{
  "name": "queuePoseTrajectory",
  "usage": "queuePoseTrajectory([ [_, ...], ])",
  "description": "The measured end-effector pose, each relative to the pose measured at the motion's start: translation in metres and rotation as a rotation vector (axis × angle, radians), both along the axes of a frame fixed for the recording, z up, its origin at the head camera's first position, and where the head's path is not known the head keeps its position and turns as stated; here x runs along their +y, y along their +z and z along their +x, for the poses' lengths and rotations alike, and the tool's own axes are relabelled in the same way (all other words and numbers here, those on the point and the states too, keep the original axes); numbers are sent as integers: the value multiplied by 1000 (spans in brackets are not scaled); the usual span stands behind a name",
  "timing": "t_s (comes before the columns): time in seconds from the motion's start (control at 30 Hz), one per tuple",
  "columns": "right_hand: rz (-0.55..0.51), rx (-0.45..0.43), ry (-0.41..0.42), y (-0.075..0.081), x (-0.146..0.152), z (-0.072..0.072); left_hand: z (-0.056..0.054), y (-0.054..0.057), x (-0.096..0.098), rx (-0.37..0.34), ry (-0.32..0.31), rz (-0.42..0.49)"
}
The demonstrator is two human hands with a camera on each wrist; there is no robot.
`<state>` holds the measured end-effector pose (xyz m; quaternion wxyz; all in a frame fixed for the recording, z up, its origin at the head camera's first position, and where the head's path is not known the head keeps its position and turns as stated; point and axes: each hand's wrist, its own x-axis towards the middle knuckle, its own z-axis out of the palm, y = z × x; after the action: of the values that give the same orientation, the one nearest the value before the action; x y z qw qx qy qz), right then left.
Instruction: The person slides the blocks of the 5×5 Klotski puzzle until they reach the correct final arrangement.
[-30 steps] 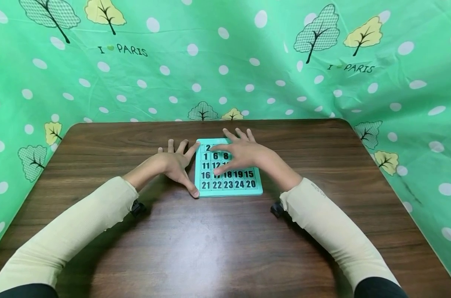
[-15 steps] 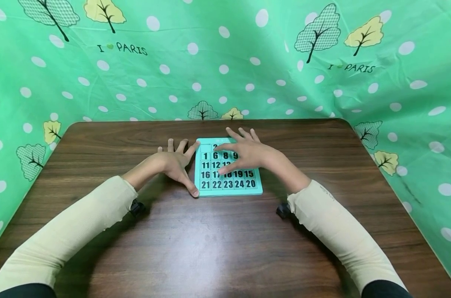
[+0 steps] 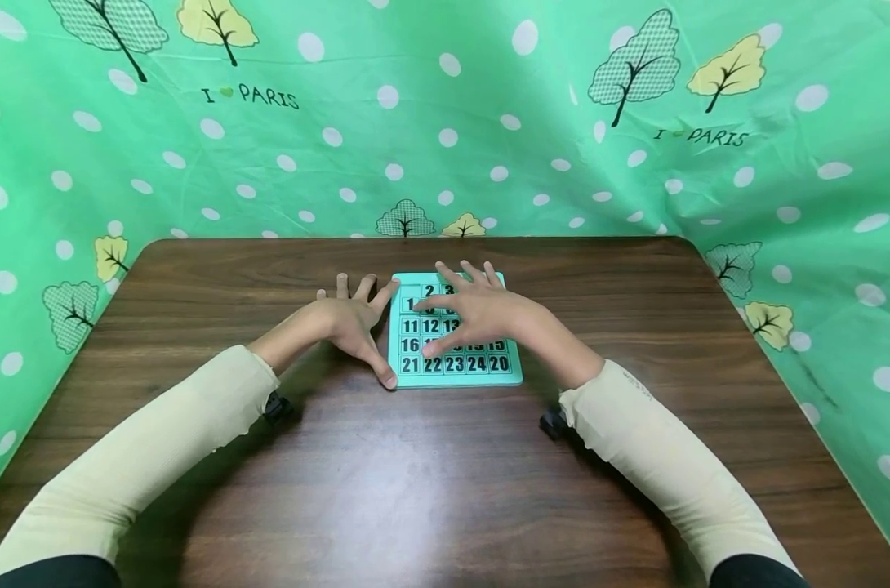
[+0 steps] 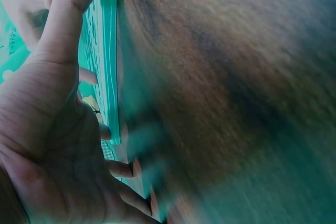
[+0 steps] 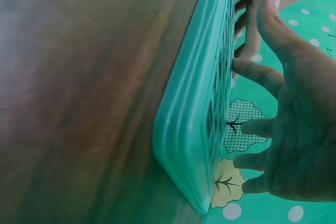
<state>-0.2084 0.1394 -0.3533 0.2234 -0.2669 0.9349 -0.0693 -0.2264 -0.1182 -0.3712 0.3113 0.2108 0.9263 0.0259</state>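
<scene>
A teal number slide puzzle (image 3: pixel 456 379) lies flat on the wooden table, its black-numbered tiles partly covered by my right hand (image 3: pixel 485 312). That hand hovers with spread fingers, the index fingertip at the 1 tile (image 3: pixel 409 305). The top left cell above this tile is vacant. My left hand (image 3: pixel 349 322) braces the puzzle's left side, thumb at the near corner and index finger at the far corner. In the left wrist view, the left thumb (image 4: pixel 65 22) lies along the puzzle frame (image 4: pixel 109 61). The right wrist view shows the puzzle's thick rim (image 5: pixel 184 124) beside the right fingers.
The brown wooden table (image 3: pixel 386 490) extends around the puzzle on all sides. Behind it hangs a green polka-dot cloth (image 3: pixel 445 98) with printed trees. Small black wrist devices sit under both pale sleeves (image 3: pixel 173 441).
The 2 tile slid right from the top left cell to the second column. My right index finger then moved left and down to the 1 tile. The left hand stays at the puzzle's edge.
</scene>
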Motion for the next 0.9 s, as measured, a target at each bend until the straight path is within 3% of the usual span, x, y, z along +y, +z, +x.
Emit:
queuePoseTrajectory([
  [0.07,16,6,-6,0,-2,-4,-1,-1,0,-3,-2,-8],
  [0.13,28,8,-16,1,-3,-8,3,7,0,-18,0,-3],
  [0.4,27,-4,-51,0,-4,-17,2,5,-1,-18,2,7],
  [0.9,-30,13,-28,2,28,7,-1,9,-2,-44,8,77],
])
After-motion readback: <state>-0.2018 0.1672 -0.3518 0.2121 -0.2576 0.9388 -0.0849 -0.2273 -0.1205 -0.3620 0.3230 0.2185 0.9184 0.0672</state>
